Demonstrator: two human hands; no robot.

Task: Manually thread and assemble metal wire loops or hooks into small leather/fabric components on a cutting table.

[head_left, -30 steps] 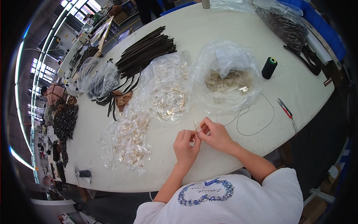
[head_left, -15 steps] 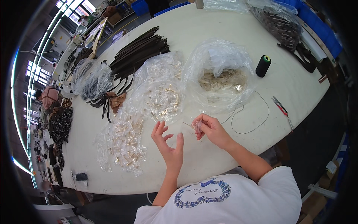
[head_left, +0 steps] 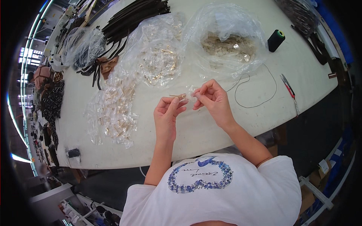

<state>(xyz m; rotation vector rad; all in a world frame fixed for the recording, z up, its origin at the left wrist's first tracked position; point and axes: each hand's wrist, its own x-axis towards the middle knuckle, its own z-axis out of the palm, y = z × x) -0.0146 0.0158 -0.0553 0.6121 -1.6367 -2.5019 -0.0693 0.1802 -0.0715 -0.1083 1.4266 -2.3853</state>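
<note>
My left hand (head_left: 166, 115) is closed, its thumb and fingers pinching a thin gold-coloured metal piece (head_left: 177, 95). Close by on the right, my right hand (head_left: 215, 103) pinches a small clear plastic wrapper (head_left: 191, 91). The fingertips of both hands almost meet above the table; whether the wrapper still touches the metal piece I cannot tell. To the left of my hands lies a pile of small gold-coloured pieces in clear wrappers (head_left: 115, 115). Beyond them, an open plastic bag (head_left: 160, 62) holds more such pieces, and a larger clear bag (head_left: 226, 45) contains crumpled clear wrappers.
On the right of the white table (head_left: 211, 139) lie a loop of dark cord (head_left: 256, 106), red-handled scissors (head_left: 289, 90) and a black thread spool (head_left: 276, 40). Dark straps (head_left: 134, 19) are stacked at the far left. A small dark item (head_left: 73, 153) rests near the left front edge.
My left hand has gone from open and spread to pinching the gold-coloured piece, which was in my right hand. The view has shifted, so the table contents sit higher.
</note>
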